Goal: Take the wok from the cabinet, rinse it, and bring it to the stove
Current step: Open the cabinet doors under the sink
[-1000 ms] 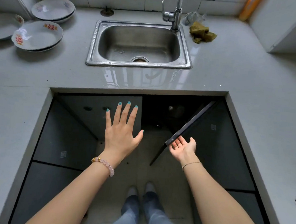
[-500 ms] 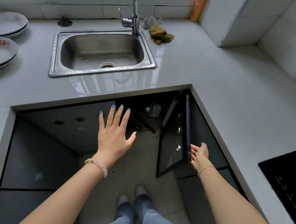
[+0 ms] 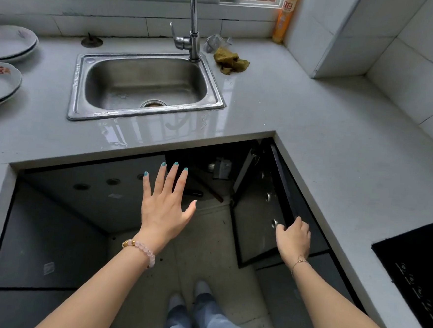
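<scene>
Brushed stainless-steel sink (image 3: 73,90), dull and water-spotted, set in a pale, polished countertop (image 3: 302,123) glossy enough to mirror the window; the tap (image 3: 194,21) is bright chrome. A crumpled olive cloth (image 3: 230,62) looks rough and matt, the yellow bottle (image 3: 283,22) smooth plastic. The plates (image 3: 3,85) are glazed white ceramic, the dark cabinet door (image 3: 255,217) smooth and reflective, the black stove top (image 3: 417,280) glossy

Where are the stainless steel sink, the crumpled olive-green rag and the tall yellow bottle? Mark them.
Stainless steel sink (image 3: 144,82), head view, bare basin floor.
Crumpled olive-green rag (image 3: 230,62), head view, its middle.
Tall yellow bottle (image 3: 284,20), head view, its body.
</scene>
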Demonstrator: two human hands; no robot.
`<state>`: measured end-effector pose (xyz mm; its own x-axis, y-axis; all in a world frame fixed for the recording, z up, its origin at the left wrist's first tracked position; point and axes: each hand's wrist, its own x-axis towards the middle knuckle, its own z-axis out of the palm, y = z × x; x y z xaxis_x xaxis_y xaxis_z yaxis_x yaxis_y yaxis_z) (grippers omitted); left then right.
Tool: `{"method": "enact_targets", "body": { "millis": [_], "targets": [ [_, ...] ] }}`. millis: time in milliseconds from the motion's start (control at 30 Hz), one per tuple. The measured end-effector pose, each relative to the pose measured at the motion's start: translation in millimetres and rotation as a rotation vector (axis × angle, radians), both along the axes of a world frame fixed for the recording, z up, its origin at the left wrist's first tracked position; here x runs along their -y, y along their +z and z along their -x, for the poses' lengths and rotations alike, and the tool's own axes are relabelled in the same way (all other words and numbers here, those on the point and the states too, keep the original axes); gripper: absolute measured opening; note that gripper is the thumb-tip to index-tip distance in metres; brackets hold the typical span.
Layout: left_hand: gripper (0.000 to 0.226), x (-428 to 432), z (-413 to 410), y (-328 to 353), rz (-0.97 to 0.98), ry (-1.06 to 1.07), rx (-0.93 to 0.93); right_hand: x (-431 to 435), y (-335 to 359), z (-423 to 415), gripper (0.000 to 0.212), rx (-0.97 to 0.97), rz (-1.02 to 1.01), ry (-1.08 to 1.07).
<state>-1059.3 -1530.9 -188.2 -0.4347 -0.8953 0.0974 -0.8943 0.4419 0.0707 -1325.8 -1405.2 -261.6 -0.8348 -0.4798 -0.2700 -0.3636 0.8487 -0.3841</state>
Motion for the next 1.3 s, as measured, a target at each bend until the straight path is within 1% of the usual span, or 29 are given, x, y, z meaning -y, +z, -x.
{"method": "enact_targets", "body": {
  "millis": [133,267,333,433,467,500,533,567,667,733,800,867,967,1067,1200,1300],
  "targets": [
    [0.075,2,-3,-4,-0.020,0.022,-0.008,0,-1,-6,0.067,-0.149,-0.072,0.106],
    [0.075,5,-5,-8,-0.026,0.046,-0.021,15,0,-14,0.067,-0.262,-0.122,0.317],
    [0.075,8,-8,-12,-0.028,0.067,-0.002,28,0,-22,0.065,-0.268,-0.096,0.398],
    [0.074,12,-13,-19,-0.036,0.108,0.012,50,3,-39,0.061,-0.224,-0.030,0.471],
    [0.073,13,-15,-22,-0.054,0.128,-0.003,57,4,-45,0.061,-0.214,-0.005,0.500],
    [0.071,14,-17,-25,-0.090,0.157,-0.058,64,5,-50,0.060,-0.205,0.019,0.531],
    [0.067,16,-18,-29,-0.148,0.204,-0.168,71,6,-54,0.059,-0.187,0.045,0.556],
    [0.063,19,-19,-33,-0.238,0.276,-0.342,78,7,-59,0.058,-0.163,0.072,0.572],
    [0.043,42,-15,-35,-0.706,0.608,-1.045,98,10,-71,0.055,-0.078,0.148,0.578],
    [0.034,64,-12,-38,-0.960,0.798,-1.414,111,11,-78,0.054,-0.037,0.177,0.588],
    [0.038,87,-13,-47,-1.141,0.886,-1.721,122,10,-82,0.052,-0.007,0.190,0.602],
    [0.044,110,-13,-57,-1.210,0.946,-1.964,133,7,-84,0.052,0.023,0.198,0.602],
    [0.049,137,-10,-70,-1.200,1.000,-2.197,145,1,-83,0.051,0.047,0.186,0.614],
    [0.047,156,-6,-81,-1.171,1.019,-2.335,155,-5,-79,0.052,0.032,0.150,0.651],
    [0.054,170,-4,-86,-1.162,1.039,-2.401,163,-9,-75,0.058,-0.050,0.055,0.759],
    [0.052,173,0,-83,-1.159,1.031,-2.398,167,-7,-76,0.060,-0.102,0.036,0.816]
  ]
}}
